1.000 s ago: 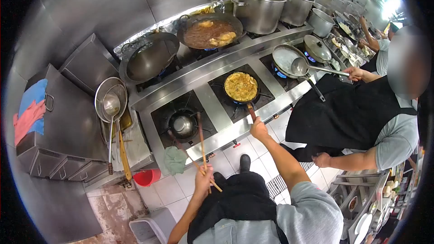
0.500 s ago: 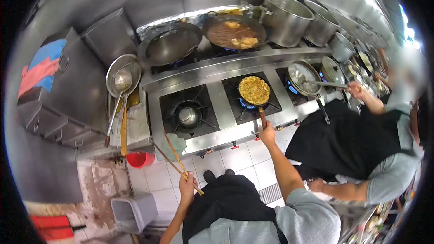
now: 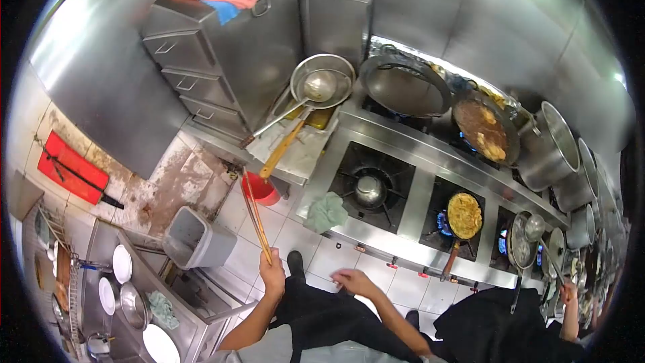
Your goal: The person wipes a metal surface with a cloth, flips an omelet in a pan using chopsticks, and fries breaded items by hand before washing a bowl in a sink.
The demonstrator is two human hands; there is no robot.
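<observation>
The whole view has swung to the left since the earlier frames: the stove point(image 3: 426, 238) now lies toward the right, the metal cabinet point(image 3: 259, 47) stands near the upper middle, and plates point(image 3: 160, 344) and a metal bowl point(image 3: 134, 306) have come into sight at the lower left. The co-worker, fuller in view before, is cut off at the lower right, with an apron point(image 3: 487, 319) and a hand point(image 3: 568, 290) on the ladle point(image 3: 535, 228) over another pan point(image 3: 521, 245). The small frying pan point(image 3: 476, 236) sits on the middle front burner, flame at its side, its wooden handle point(image 3: 451, 261) pointing toward the person, the browned omelette point(image 3: 464, 215) inside. The right hand point(image 3: 356, 282) has let go of that handle and hangs in front of the stove, well apart from it, palm down, fingers loosely bent and holding nothing. The left hand point(image 3: 271, 272) is raised, knuckles up, closed around the ends of the long chopsticks point(image 3: 256, 212); they slant up and away, their sticks closer together than before, tips just beside the red bucket point(image 3: 262, 190) in view.
</observation>
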